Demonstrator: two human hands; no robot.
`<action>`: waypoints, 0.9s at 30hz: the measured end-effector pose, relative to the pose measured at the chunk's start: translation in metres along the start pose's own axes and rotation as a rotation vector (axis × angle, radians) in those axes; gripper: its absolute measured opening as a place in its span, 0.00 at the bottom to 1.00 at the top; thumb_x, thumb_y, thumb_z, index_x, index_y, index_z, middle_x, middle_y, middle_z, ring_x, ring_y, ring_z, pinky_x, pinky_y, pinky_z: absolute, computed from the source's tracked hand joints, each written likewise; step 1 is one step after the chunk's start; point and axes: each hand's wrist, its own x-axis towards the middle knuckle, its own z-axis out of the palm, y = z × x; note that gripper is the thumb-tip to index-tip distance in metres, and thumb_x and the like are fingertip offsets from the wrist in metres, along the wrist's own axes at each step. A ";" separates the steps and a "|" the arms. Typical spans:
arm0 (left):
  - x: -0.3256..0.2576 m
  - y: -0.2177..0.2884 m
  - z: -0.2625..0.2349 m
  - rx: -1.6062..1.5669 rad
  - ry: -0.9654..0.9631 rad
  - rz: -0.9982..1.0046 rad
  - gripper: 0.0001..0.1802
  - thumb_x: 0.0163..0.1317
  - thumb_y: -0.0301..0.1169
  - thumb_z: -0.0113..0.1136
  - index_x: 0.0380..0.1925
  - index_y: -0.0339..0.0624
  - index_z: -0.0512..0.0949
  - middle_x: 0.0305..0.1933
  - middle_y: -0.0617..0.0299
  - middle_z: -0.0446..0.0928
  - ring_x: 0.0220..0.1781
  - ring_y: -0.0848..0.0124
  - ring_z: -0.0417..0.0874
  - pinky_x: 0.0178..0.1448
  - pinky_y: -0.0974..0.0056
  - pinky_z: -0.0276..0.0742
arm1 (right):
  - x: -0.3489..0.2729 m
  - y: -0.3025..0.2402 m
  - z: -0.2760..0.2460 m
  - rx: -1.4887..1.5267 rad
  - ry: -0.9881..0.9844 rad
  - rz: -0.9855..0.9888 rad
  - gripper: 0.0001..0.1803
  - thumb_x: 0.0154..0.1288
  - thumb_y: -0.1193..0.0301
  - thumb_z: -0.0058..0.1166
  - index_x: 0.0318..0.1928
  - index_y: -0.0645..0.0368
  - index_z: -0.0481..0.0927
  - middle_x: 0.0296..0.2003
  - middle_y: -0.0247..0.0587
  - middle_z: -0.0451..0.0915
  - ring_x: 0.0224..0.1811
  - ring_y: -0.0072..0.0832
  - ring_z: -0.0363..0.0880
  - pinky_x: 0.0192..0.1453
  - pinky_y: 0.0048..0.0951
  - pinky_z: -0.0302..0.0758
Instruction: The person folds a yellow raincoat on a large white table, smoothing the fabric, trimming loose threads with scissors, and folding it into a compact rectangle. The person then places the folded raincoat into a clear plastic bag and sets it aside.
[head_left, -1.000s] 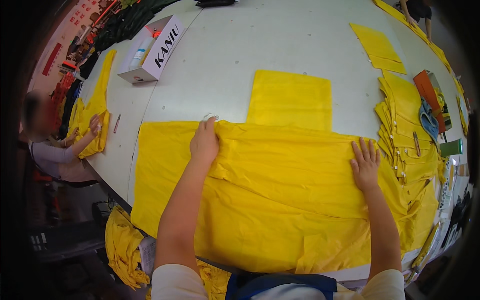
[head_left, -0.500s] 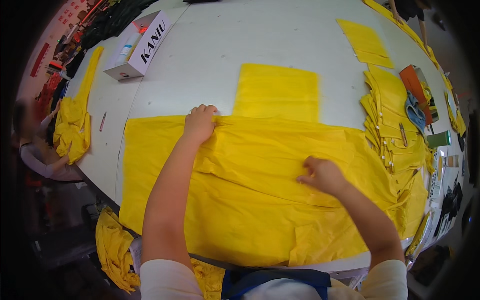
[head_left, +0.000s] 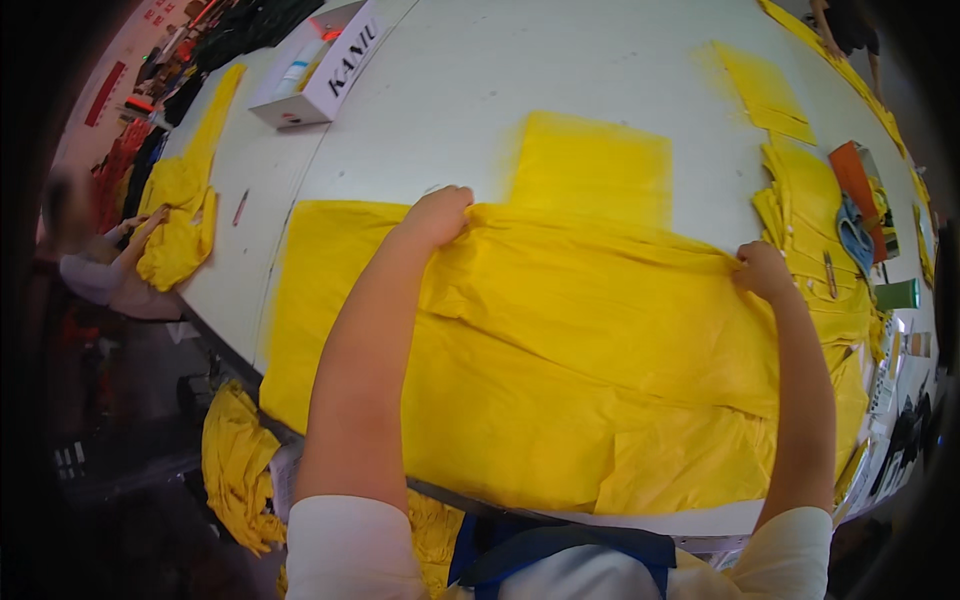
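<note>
A large yellow cloth (head_left: 600, 340), creased along its upper part, lies spread over the near side of the white table. My left hand (head_left: 440, 213) is closed on its far edge, left of the middle, with the fingertips partly hidden. At the far right of that same edge, my right hand (head_left: 764, 270) pinches the cloth, and the edge runs taut between both hands. Just beyond it lies a flat yellow rectangular fabric piece (head_left: 597, 165), its near side meeting or tucked under the cloth; I cannot tell which.
To the right is a stack of yellow fabric pieces (head_left: 805, 195) with a slim tool on it, beside an orange box (head_left: 858, 190). A white box (head_left: 345, 80) stands far left. A co-worker handles a yellow garment (head_left: 180, 235) at the left. More yellow fabric (head_left: 235, 465) hangs below the edge.
My right hand has moved right and away from me, from above the cloth's middle to its far edge, and now grips it. My left hand keeps its hold. The whole view has shifted slightly.
</note>
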 end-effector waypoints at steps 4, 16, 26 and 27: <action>-0.068 0.018 -0.054 -0.086 0.080 -0.014 0.07 0.56 0.27 0.57 0.34 0.41 0.71 0.37 0.54 0.75 0.43 0.55 0.77 0.45 0.56 0.73 | -0.069 -0.032 -0.040 0.183 0.231 -0.082 0.10 0.47 0.77 0.55 0.31 0.63 0.71 0.31 0.53 0.73 0.37 0.51 0.72 0.40 0.42 0.70; -0.386 0.098 0.030 -0.106 -0.067 0.206 0.05 0.47 0.31 0.58 0.25 0.46 0.75 0.26 0.63 0.70 0.31 0.62 0.75 0.37 0.60 0.71 | -0.361 -0.076 0.077 0.145 0.338 -0.425 0.10 0.31 0.72 0.55 0.20 0.51 0.69 0.22 0.35 0.66 0.28 0.36 0.69 0.37 0.38 0.63; -0.332 0.164 0.091 0.100 0.134 0.035 0.33 0.61 0.61 0.44 0.57 0.51 0.70 0.70 0.44 0.51 0.71 0.38 0.45 0.69 0.31 0.37 | -0.341 0.012 0.087 0.350 0.405 -0.221 0.11 0.50 0.76 0.55 0.37 0.53 0.76 0.39 0.40 0.77 0.43 0.41 0.73 0.51 0.38 0.67; -0.333 0.165 0.097 0.105 0.175 0.025 0.33 0.60 0.60 0.44 0.57 0.52 0.71 0.70 0.45 0.52 0.71 0.38 0.46 0.69 0.31 0.37 | -0.330 0.041 0.083 0.227 0.559 -0.019 0.19 0.47 0.82 0.51 0.44 0.56 0.76 0.43 0.45 0.77 0.46 0.45 0.73 0.54 0.42 0.67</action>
